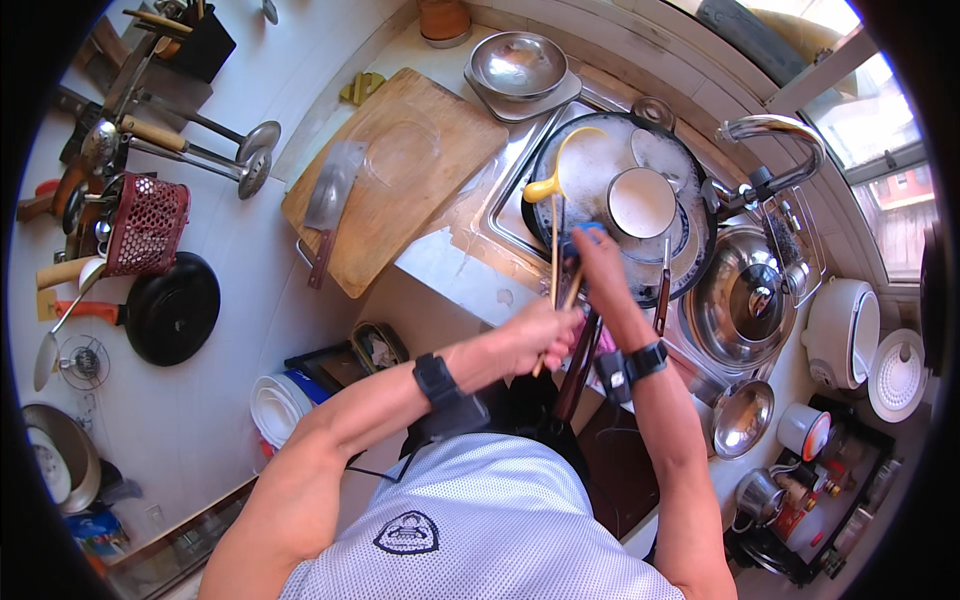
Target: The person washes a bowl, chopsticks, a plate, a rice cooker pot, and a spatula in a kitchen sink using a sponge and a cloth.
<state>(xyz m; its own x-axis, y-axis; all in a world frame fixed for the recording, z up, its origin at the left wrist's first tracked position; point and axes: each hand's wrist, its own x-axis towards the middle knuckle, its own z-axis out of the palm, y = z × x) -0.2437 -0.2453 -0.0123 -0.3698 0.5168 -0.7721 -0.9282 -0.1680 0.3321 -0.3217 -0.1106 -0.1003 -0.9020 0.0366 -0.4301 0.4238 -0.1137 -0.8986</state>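
My left hand (551, 335) is closed around thin wooden chopsticks (556, 262) at the near edge of the sink. Just above it to the right, my right hand (598, 264) holds a blue scrubbing pad (585, 231), with a chopstick passing beneath it. Both hands are slightly blurred. Beyond them a large black-rimmed pan (541, 142) full of soapy water sits over the sink. A white bowl (641, 202), plates and a yellow-handled ladle (546, 187) lie in it. A dark-handled utensil (663, 292) leans on its near rim.
A cleaver (334, 187) lies on a wooden cutting board (450, 142) at the left. Metal bowls (519, 64) stand behind. The faucet (780, 124) curves in from the right, above a large glass-centred lid (720, 300). A rice cooker (844, 330) stands farther right.
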